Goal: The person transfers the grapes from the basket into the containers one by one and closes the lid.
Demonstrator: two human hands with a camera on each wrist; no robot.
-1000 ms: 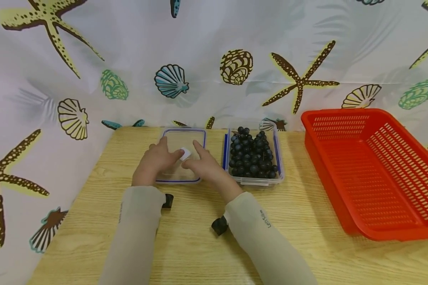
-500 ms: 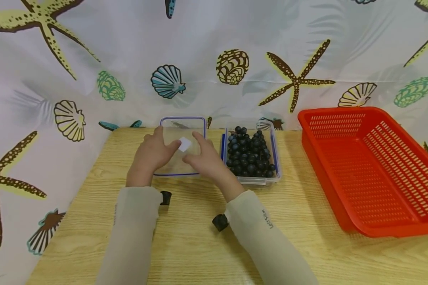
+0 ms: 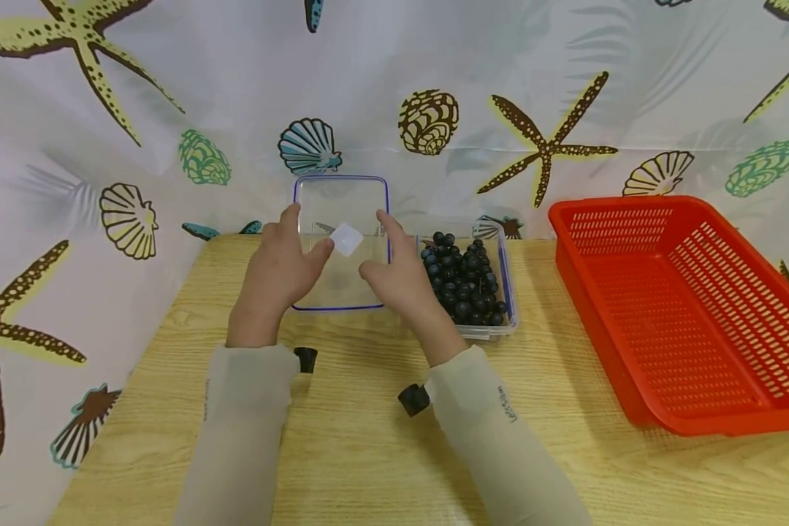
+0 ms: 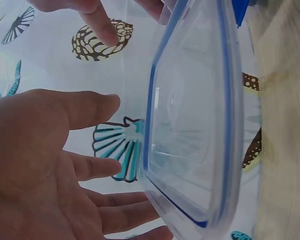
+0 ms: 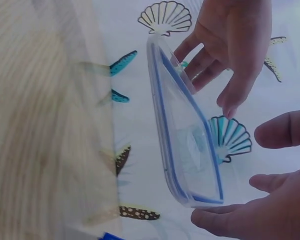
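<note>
A clear plastic lid (image 3: pixel 348 285) with a blue seal hangs tilted above the table, held between both hands at its side edges. A whitish diamond-shaped patch shows on it. My left hand (image 3: pixel 269 270) has its fingers at the lid's left edge, the thumb held apart from it in the left wrist view. At the right edge, my right hand (image 3: pixel 408 277) touches the lid with extended fingers; its thumb stands apart too. Right beside that hand stands a clear container (image 3: pixel 511 292) filled with dark grapes (image 3: pixel 463 285), partly hidden by the hand.
A large red plastic basket (image 3: pixel 605 314) stands at the right of the wooden table (image 3: pixel 355 453). Behind the table hangs a white cloth (image 3: pixel 368 73) printed with shells and starfish. A blue strip (image 5: pixel 110 236) shows at the bottom of the right wrist view.
Both hands have raised the lid from low over the table, tipping it more upright. The right hand has moved right, and now covers part of the grape container. The basket has stayed put.
</note>
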